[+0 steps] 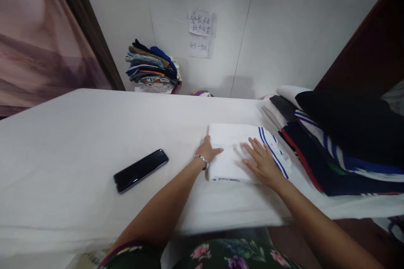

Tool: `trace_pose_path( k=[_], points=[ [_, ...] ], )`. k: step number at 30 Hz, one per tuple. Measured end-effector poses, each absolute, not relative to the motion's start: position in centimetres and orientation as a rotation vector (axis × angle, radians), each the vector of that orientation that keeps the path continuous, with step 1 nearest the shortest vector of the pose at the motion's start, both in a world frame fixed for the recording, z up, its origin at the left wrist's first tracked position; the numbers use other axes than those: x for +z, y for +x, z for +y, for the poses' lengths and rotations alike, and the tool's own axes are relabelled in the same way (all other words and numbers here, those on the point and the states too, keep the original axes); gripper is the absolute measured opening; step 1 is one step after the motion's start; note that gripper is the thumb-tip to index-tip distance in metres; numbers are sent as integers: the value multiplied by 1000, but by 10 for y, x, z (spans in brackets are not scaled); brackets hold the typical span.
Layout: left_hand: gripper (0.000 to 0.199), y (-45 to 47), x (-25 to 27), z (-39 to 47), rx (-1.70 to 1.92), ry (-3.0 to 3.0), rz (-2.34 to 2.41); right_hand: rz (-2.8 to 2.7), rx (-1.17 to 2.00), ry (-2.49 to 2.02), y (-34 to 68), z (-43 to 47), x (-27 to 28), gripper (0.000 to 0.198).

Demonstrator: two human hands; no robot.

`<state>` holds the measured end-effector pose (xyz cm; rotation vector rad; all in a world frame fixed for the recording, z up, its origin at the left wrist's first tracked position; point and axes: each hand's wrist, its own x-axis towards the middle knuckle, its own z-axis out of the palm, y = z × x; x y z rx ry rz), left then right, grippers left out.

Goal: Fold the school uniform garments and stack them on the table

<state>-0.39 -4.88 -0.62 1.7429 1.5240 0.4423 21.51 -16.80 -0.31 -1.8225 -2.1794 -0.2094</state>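
Note:
A folded white garment (232,159) with blue stripes near its right end lies flat on the white-covered table. My left hand (208,151) is at its left edge, thumb stretched over the top and a finger along the side; the other fingers are partly hidden. My right hand (264,164) rests on the garment beside the stripes, its fingers spread and palm down. Some blue print shows along the fold nearest me.
A black phone (141,171) lies left of my hands. A large heap of dark, blue and white clothes (344,147) stands at the right. Behind the table's far edge is a stack of folded clothes (153,67). Handwritten paper notes (202,24) hang on the wall.

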Motion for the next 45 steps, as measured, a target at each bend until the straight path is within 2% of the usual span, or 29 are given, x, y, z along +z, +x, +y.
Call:
trace_pose_path(
  k=[8,12,16,19,25,31,37,45],
  points=[
    [93,-4,-10,-48,446,1766,1521,-2360,144,-1824,190,-156,-31,57],
    [92,-4,-10,-47,444,1746,1513,-2338,281,-1823,191,-153,-11,59],
    [95,-4,-10,-46,435,1763,1513,-2293,128,-1800,187,-124,16,60],
    [94,-4,-11,-46,423,1789,1519,-2283,58,-1898,195,-95,14,62],
    [91,-4,-11,-46,406,1817,1523,-2183,290,-2133,217,-75,-20,64],
    [91,-4,-9,-47,408,1816,1516,-2191,382,-2122,222,-70,-13,67],
    [87,-5,-6,-48,416,1805,1518,-2051,132,-2366,270,-61,-11,57],
    [85,-4,-3,-52,379,1825,1513,-2011,90,-2397,291,-65,-29,55]
  ],
)
